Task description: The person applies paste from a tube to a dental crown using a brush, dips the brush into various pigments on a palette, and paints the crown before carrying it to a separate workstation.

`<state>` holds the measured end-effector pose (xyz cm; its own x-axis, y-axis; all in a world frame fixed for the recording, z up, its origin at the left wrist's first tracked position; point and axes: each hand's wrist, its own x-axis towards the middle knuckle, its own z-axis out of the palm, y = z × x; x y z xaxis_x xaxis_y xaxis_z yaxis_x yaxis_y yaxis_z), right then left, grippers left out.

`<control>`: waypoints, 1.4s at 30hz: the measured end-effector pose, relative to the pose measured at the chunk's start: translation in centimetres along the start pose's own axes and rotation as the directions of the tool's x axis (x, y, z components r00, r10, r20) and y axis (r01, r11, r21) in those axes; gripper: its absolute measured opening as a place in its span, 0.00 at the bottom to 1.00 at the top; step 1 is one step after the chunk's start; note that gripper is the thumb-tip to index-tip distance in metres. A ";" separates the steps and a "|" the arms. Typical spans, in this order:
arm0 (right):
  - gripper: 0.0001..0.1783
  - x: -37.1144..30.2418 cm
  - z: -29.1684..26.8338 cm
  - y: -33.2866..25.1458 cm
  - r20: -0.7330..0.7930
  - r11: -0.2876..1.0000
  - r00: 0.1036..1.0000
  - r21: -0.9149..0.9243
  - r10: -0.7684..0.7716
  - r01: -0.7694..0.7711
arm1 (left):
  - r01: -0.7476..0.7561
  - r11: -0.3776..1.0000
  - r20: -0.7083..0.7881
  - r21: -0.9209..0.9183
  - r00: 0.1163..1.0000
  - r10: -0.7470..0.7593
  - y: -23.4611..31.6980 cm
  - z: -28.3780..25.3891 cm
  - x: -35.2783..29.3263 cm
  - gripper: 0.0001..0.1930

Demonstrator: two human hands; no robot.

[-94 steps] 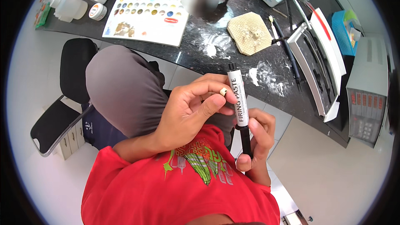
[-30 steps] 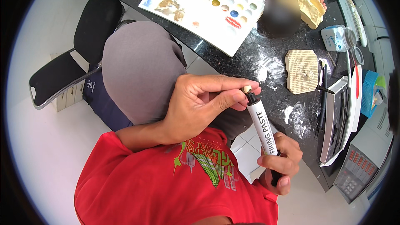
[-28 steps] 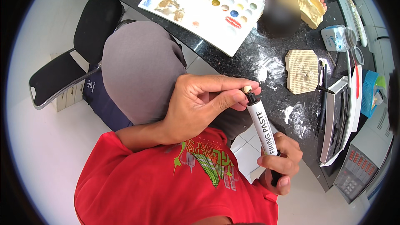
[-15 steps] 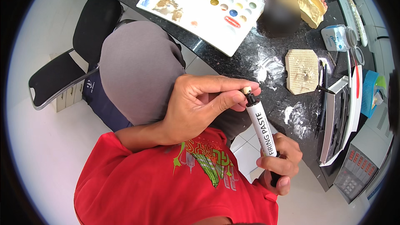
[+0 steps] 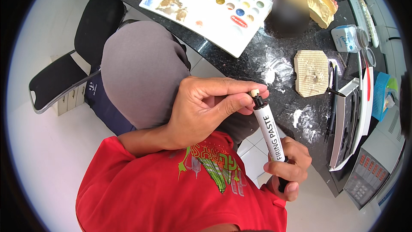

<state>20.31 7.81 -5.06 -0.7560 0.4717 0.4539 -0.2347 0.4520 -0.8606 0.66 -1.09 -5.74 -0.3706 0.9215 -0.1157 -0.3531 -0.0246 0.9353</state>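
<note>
My left hand (image 5: 201,107) pinches a tiny cream-coloured dental crown (image 5: 255,92) between thumb and fingertips. In my right hand (image 5: 291,167) is a syringe (image 5: 268,129) with a white label and black ends, its fingers wrapped round the lower end. The syringe tilts up and to the left. Its black tip meets the crown, or sits right beside it; I cannot tell whether any paste is between them. My left fingers partly cover the crown.
On the dark speckled bench lie a white paint palette (image 5: 206,28), a beige honeycomb tray (image 5: 310,86) with small pegs, and a plaster dental model (image 5: 317,6). A clear bottle (image 5: 346,38), brushes (image 5: 333,99) and white smears are nearby. A black chair (image 5: 101,28) stands left.
</note>
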 end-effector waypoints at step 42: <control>0.28 -1.8 0.8 -0.5 -0.203 0.990 0.978 0.144 0.041 -0.012 | 0.104 0.994 -0.028 -0.042 0.994 -0.105 0.6 0.1 -0.2 0.18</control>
<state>21.29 6.10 -5.65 -0.6253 0.6337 0.4555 -0.3112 0.3327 -0.8902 0.59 -1.24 -5.09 -0.3552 0.9079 -0.2225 -0.4252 0.0551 0.9034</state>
